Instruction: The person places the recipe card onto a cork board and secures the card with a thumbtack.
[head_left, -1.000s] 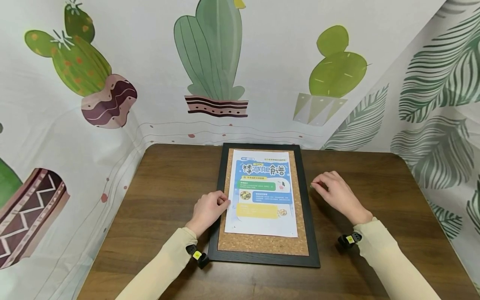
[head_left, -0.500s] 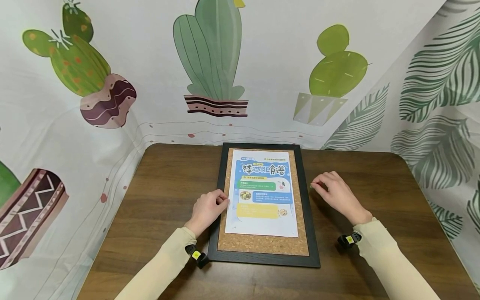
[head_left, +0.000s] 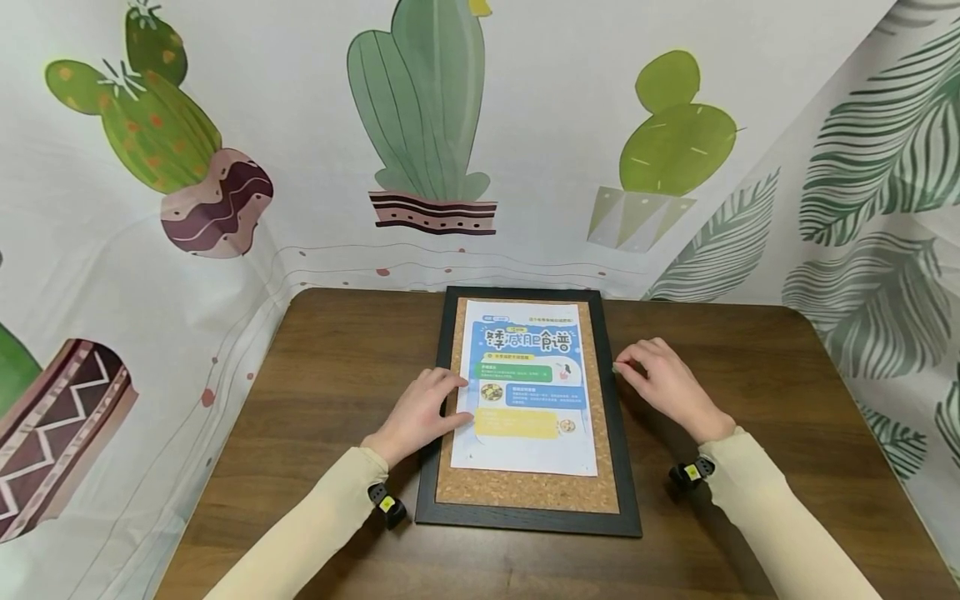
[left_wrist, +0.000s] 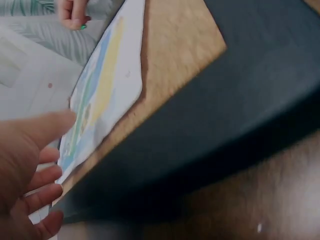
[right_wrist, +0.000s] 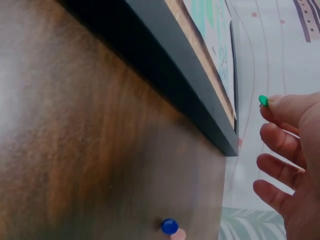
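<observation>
A printed poster sheet (head_left: 517, 454) with blue, green and yellow panels lies on a black-framed corkboard (head_left: 525, 492). Over the sheet's left edge, my left hand (head_left: 422, 411) reaches with thumb and fingers spread apart, holding nothing. My right hand (head_left: 667, 385) is just off the board's right side, its thumb and index finger pinching a green thumbtack (right_wrist: 263, 101). The tack's short point shows in the right wrist view, and its other fingers are loosely bent. In the left wrist view the sheet's near edge lifts slightly from the cork.
A blue thumbtack (right_wrist: 169, 226) and a pink thumbtack (right_wrist: 178, 234) lie together on the brown wooden table (head_left: 337, 350), to the right of the board. A white cloth printed with cacti and leaves (head_left: 547, 150) hangs behind the table's far edge.
My left hand has spread its thumb and fingers from a closer curl and reached a little further over the sheet. The right hand has shifted slightly left toward the frame with the tack.
</observation>
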